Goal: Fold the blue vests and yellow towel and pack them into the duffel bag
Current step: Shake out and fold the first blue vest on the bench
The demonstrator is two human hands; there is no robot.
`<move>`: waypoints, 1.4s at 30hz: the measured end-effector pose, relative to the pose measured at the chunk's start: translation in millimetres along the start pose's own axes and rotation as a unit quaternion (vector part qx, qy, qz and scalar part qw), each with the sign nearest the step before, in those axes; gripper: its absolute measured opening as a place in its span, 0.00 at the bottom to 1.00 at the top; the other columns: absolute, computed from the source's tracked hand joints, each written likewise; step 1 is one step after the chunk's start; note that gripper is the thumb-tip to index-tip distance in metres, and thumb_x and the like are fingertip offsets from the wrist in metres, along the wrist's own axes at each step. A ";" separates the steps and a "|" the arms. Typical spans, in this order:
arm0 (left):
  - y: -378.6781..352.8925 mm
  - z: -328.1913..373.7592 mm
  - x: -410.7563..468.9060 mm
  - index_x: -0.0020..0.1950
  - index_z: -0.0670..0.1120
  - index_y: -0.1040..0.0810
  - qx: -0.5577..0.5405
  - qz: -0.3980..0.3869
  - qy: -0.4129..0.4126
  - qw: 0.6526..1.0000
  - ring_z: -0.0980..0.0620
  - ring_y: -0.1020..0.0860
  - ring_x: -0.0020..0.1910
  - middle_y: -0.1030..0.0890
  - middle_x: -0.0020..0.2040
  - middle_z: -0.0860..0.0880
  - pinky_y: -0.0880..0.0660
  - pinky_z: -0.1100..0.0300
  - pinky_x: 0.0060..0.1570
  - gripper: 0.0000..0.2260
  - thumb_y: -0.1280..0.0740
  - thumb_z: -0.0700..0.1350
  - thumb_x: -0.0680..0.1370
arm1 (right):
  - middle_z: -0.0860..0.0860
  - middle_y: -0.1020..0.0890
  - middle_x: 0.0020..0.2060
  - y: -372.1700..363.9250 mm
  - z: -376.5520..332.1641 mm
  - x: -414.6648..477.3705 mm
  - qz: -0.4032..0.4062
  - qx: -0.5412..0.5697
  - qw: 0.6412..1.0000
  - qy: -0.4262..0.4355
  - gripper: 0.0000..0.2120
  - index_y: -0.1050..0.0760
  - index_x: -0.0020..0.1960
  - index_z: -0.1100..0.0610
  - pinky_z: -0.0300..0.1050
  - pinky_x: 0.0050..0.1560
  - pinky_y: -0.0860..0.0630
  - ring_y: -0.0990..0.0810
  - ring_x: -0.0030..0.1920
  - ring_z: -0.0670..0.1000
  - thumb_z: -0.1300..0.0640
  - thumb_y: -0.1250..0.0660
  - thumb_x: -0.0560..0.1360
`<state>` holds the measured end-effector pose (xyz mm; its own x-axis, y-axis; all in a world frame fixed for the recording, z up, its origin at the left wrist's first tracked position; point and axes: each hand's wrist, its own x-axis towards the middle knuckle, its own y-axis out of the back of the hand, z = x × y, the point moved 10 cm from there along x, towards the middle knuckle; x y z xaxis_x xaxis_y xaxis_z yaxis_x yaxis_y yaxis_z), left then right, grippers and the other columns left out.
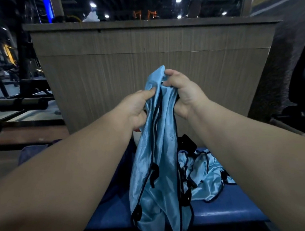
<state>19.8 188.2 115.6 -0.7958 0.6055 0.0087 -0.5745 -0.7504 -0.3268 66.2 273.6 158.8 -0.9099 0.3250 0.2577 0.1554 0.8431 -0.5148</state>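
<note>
Left hand [138,107], right hand [185,94] grip blue vest [158,170] over blue bench [221,212]; wood-grain counter [107,73] behind, racks [8,102] left.

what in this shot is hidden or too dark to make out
Head view:
- Held blue vest: top bunched inside left hand and right hand; fold state unclear.
- Crumpled vest pile on bench: partly behind held vest; count unclear.
- Dark fabric at left: covered by left forearm; possibly the bag.
- Yellow towel: not seen.
</note>
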 end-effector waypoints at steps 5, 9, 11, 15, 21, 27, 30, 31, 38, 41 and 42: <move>2.3 -4.3 0.1 0.63 0.39 0.25 0.011 -0.016 -0.007 1.000 0.46 0.18 0.43 0.17 0.49 0.41 0.20 0.51 0.48 0.13 0.35 0.41 0.79 | 0.60 0.22 0.51 -4.6 4.4 -4.6 -0.044 -0.062 0.997 -0.005 0.22 0.31 0.62 0.59 0.56 0.50 0.21 0.19 0.43 0.56 0.74 0.41 0.72; 19.0 21.5 2.8 0.61 0.41 0.26 0.080 0.047 -0.082 0.992 0.45 0.18 0.43 0.18 0.50 0.41 0.20 0.51 0.46 0.11 0.34 0.40 0.79 | 0.61 0.20 0.56 2.1 11.5 -3.1 -0.068 -0.147 0.984 -0.076 0.27 0.32 0.68 0.61 0.52 0.49 0.20 0.18 0.50 0.57 0.65 0.31 0.70; 18.5 34.6 0.9 0.58 0.43 0.27 0.129 0.038 -0.106 0.985 0.48 0.19 0.41 0.18 0.47 0.43 0.20 0.53 0.44 0.08 0.34 0.40 0.79 | 0.62 0.22 0.62 0.4 25.6 -8.0 -0.104 -0.166 0.967 -0.164 0.27 0.28 0.67 0.63 0.54 0.55 0.21 0.20 0.57 0.60 0.50 0.31 0.73; 5.4 51.3 -8.6 0.59 0.44 0.28 0.218 -0.022 -0.124 0.968 0.52 0.19 0.40 0.19 0.45 0.47 0.21 0.60 0.39 0.10 0.35 0.41 0.79 | 0.57 0.21 0.62 6.2 38.1 -14.1 -0.107 -0.162 0.948 -0.251 0.28 0.25 0.67 0.59 0.54 0.58 0.22 0.21 0.61 0.57 0.40 0.36 0.76; -0.1 59.0 -16.5 0.55 0.46 0.26 0.245 -0.063 -0.123 0.960 0.51 0.20 0.46 0.19 0.48 0.47 0.23 0.55 0.52 0.06 0.35 0.41 0.79 | 0.58 0.21 0.61 4.3 30.3 -16.4 -0.101 -0.190 0.948 -0.233 0.20 0.27 0.67 0.62 0.52 0.55 0.21 0.19 0.54 0.56 0.57 0.35 0.78; 16.5 64.7 -15.8 0.46 0.48 0.28 0.226 -0.017 -0.130 0.965 0.52 0.23 0.41 0.21 0.41 0.48 0.26 0.57 0.44 0.05 0.37 0.39 0.80 | 0.59 0.18 0.56 4.0 16.5 -7.4 -0.085 -0.201 0.955 -0.199 0.16 0.25 0.64 0.62 0.57 0.52 0.20 0.18 0.54 0.58 0.61 0.35 0.76; 18.3 63.6 -16.8 0.47 0.47 0.27 0.240 -0.009 -0.120 0.963 0.53 0.23 0.40 0.21 0.42 0.48 0.25 0.61 0.41 0.05 0.38 0.38 0.80 | 0.57 0.17 0.54 12.1 10.7 -1.0 -0.046 -0.237 0.955 -0.171 0.16 0.23 0.62 0.61 0.53 0.53 0.20 0.17 0.54 0.56 0.59 0.31 0.75; 18.2 63.0 -16.3 0.48 0.46 0.26 0.237 -0.006 -0.116 0.965 0.53 0.22 0.41 0.21 0.43 0.47 0.25 0.60 0.42 0.05 0.38 0.37 0.80 | 0.56 0.16 0.53 15.2 8.3 1.1 -0.030 -0.248 0.955 -0.159 0.15 0.23 0.60 0.61 0.53 0.53 0.20 0.16 0.52 0.56 0.59 0.31 0.75; 22.4 54.5 -16.2 0.57 0.42 0.26 0.086 0.031 -0.083 0.992 0.49 0.18 0.37 0.18 0.45 0.43 0.19 0.55 0.38 0.10 0.32 0.39 0.76 | 0.56 0.14 0.46 34.4 3.9 8.3 0.065 -0.247 0.960 -0.112 0.14 0.21 0.55 0.61 0.56 0.55 0.21 0.15 0.48 0.57 0.52 0.32 0.77; 19.0 53.0 -14.1 0.60 0.41 0.24 0.048 0.020 -0.097 0.994 0.48 0.17 0.42 0.17 0.47 0.43 0.19 0.54 0.41 0.14 0.31 0.42 0.76 | 0.56 0.14 0.45 40.0 4.9 7.7 0.087 -0.246 0.960 -0.102 0.12 0.20 0.53 0.61 0.55 0.54 0.20 0.15 0.47 0.56 0.53 0.33 0.77; 17.7 53.2 -14.4 0.59 0.42 0.24 0.038 0.021 -0.103 0.994 0.48 0.17 0.42 0.17 0.46 0.43 0.19 0.54 0.41 0.12 0.31 0.42 0.76 | 0.56 0.14 0.45 40.3 6.3 6.8 0.089 -0.248 0.959 -0.100 0.11 0.20 0.53 0.61 0.55 0.54 0.20 0.15 0.47 0.56 0.55 0.33 0.77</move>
<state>10.9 152.1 160.0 -0.8371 0.5120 0.1928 -0.5466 -0.7966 -0.2580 63.9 307.1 134.7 -0.9001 0.4354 0.0141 0.4335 0.8984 -0.0698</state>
